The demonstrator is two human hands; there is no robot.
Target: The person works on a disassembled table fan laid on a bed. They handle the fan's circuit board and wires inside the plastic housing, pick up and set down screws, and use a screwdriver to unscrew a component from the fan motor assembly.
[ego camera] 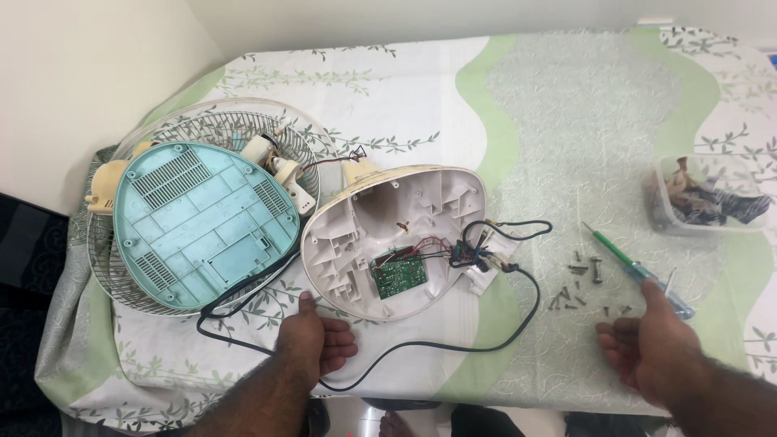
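Cream-white plastic forms the oval fan-base shell (394, 239), which lies inside-up near the middle of the cloth-covered surface (566, 121). A small green circuit board (398, 277) sits in its lower half, with red and black wires running to a white switch block (484, 257) at its right edge. A black power cord (453, 346) loops from there along the front of the surface.

The left hand (312, 344) rests palm-down just below the shell's lower rim, its fingers (340, 350) loosely curled and gripping nothing; the thumb points up toward the rim. The right hand (651, 348) lies open, palm partly up, holding nothing, just beside a green-handled screwdriver (639, 271) and a scatter of small dark screws (583, 283).

Left of the shell, a pale blue oval bottom cover (202, 226) lies over a wire fan guard (210, 129).

Judged from this layout, the shell is best steadied at its rim with the left hand, clear of the board and wires, while the right takes the screwdriver by its handle without sweeping the loose screws off the surface.

Contents of the clear plastic tub (708, 194) at far right are dark and hard to identify. The fan guard is mostly covered, the motor parts behind the blue cover are partly hidden, and both forearms are cut off by the lower frame edge.
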